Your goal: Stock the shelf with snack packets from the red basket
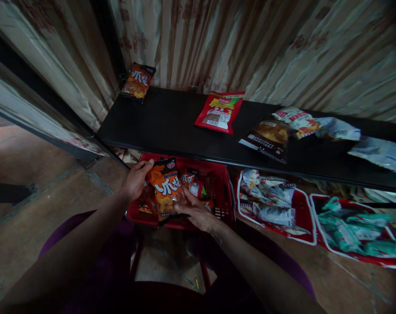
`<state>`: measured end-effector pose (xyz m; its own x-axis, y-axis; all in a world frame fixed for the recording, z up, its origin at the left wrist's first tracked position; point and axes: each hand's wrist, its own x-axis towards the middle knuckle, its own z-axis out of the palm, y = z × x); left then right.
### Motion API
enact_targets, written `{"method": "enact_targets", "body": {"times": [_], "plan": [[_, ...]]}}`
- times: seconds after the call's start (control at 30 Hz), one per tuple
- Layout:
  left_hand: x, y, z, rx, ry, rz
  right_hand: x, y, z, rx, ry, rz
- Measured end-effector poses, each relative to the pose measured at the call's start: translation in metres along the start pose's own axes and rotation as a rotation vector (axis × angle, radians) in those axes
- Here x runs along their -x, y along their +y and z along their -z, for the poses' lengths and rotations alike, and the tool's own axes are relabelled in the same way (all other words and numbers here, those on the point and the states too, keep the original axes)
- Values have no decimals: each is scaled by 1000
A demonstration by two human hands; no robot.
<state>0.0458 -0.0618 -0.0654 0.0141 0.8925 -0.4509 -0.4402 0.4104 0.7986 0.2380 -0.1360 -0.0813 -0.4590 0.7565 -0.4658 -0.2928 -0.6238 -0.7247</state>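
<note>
An orange and black snack bag (167,187) is held between my two hands above a red basket (217,174). My left hand (139,178) grips its upper left edge, thumb on top. At its lower right side, my right hand (198,211) holds it with the thumb on the front. The fingers behind the bag are hidden. Under it, more snack bags (187,178) lie in the basket, partly covered by the held bag and my hands.
On the black shelf (172,117) lie a matching orange bag (139,80), a red bag (220,111), a brown bag (268,135) and several pale packets (377,150). Two white-rimmed baskets, one with pale packets (270,200), one with green packets (351,226), stand to the right.
</note>
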Motion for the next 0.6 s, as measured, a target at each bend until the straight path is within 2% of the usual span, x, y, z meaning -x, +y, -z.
{"method": "enact_targets", "body": {"times": [0.2,0.3,0.4,0.47,0.6], "plan": [[10,0,0,-10,-111,111,5,-4,5,-123,87,-16],[16,-8,5,-24,-232,248,5,-7,4,-140,110,-23],[22,-13,5,-16,-321,310,3,-8,1,-126,92,-13],[24,-13,3,-4,-323,314,1,-8,-1,-123,69,8],[24,-8,1,29,-221,296,-5,-6,-2,-202,66,1]]}}
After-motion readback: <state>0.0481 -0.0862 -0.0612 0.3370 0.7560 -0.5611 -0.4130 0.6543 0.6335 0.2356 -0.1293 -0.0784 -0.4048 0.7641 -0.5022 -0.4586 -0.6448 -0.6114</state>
